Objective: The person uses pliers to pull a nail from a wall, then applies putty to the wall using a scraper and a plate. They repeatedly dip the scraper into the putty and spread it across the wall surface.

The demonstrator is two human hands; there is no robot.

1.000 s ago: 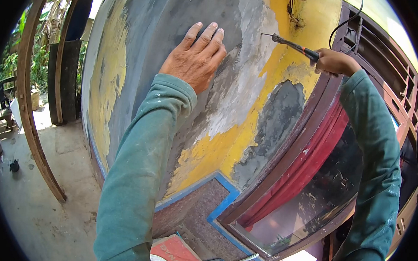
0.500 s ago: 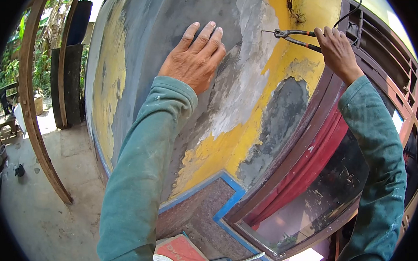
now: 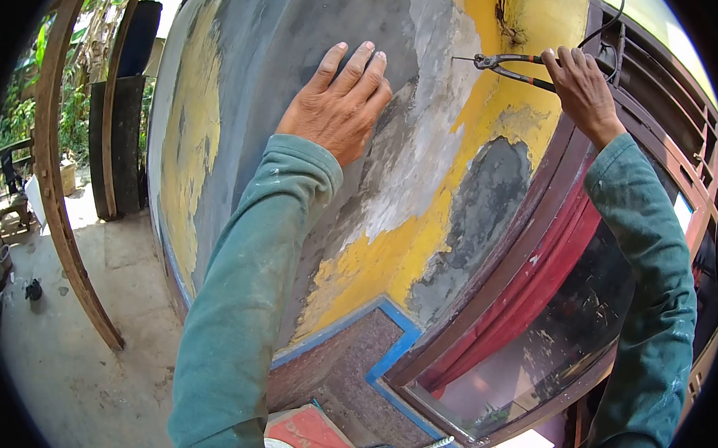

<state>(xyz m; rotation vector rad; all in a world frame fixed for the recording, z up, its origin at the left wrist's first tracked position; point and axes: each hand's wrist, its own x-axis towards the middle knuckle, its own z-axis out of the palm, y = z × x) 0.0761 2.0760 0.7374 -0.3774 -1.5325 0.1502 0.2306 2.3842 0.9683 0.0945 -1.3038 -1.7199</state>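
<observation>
My left hand lies flat against the patchy grey wall, its fingers stretched out and slightly apart. In my right hand are pincers with black and orange-red handles. Their jaws point left and meet a thin dark nail at the whitish strip of the wall. Whether the nail's tip is in the wall cannot be made out. My right fingers wrap round the handle ends, beside the brown window frame.
Red curtain hangs behind the window glass at right. A blue-edged ledge and a red and white box are below. A wooden post stands at left. Dark cable runs near the upper-right frame.
The whole view has shifted very slightly. My hands, the pincers and the nail keep nearly the same places on the wall.
</observation>
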